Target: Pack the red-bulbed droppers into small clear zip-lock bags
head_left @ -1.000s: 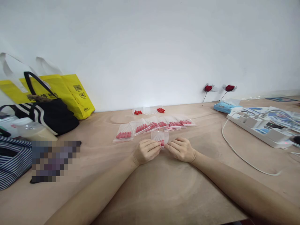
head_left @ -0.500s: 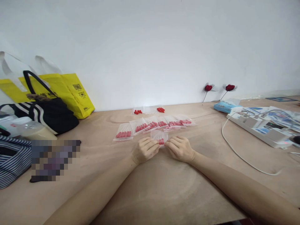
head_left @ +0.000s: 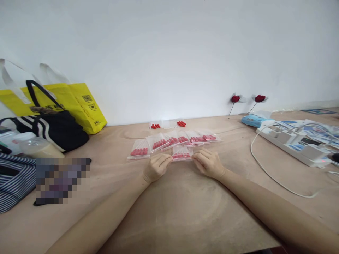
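Note:
Between my hands is a small clear zip bag [head_left: 182, 153] with several red capsules lined up inside. My left hand [head_left: 157, 167] pinches its lower left corner, and my right hand [head_left: 208, 163] pinches the right corner. Just beyond it, similar zip bags [head_left: 160, 142] of red capsules lie overlapping in a row. One filled zip bag [head_left: 139, 149] sits a little apart at the left end. Farther back near the wall are two small piles of loose red capsules [head_left: 181, 124], with clear bags around them.
On the left stand a yellow bag [head_left: 87, 106], a black bag [head_left: 63, 130], a bottle [head_left: 39, 146] and a striped cloth item [head_left: 16, 183]. To the right are a blue tissue pack [head_left: 254, 120], a power strip [head_left: 288, 144] with a white cable [head_left: 261, 173], and two artificial roses [head_left: 235, 99].
My hands have moved apart to the two corners of the zip bag, so more of it and its capsules shows. The other bags have not moved.

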### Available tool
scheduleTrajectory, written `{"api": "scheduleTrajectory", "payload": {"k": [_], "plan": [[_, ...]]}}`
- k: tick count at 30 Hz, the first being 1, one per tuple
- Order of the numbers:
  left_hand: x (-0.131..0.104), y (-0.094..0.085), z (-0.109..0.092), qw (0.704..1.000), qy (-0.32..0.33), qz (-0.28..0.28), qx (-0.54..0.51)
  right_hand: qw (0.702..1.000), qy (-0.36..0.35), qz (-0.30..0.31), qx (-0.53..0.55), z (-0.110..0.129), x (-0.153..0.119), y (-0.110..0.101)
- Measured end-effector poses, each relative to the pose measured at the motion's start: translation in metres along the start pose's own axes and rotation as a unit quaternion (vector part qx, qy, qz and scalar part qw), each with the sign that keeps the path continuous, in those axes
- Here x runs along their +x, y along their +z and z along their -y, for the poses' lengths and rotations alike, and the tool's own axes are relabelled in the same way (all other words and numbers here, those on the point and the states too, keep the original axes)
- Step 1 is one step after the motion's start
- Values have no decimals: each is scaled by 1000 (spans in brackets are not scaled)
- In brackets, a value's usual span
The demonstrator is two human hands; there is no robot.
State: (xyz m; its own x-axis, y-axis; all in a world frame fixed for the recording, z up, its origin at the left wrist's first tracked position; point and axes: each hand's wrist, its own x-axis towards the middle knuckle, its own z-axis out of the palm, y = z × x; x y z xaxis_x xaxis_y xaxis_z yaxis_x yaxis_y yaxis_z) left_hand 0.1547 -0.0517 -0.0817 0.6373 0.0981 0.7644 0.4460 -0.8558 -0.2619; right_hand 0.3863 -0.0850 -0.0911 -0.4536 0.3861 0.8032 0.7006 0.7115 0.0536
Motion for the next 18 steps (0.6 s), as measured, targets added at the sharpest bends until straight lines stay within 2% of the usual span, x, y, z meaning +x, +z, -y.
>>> {"api": "scheduleTrajectory", "payload": {"k": [10, 14, 18], "plan": [[6, 2, -7, 999, 48, 3, -3, 992, -75, -42, -89, 25, 17, 18], [9, 1, -8, 998, 70, -3, -3, 989, -89, -44, -110, 25, 17, 22], [8, -2, -7, 998, 66, 0, -8, 987, -99, -37, -120, 18, 13, 16]]}}
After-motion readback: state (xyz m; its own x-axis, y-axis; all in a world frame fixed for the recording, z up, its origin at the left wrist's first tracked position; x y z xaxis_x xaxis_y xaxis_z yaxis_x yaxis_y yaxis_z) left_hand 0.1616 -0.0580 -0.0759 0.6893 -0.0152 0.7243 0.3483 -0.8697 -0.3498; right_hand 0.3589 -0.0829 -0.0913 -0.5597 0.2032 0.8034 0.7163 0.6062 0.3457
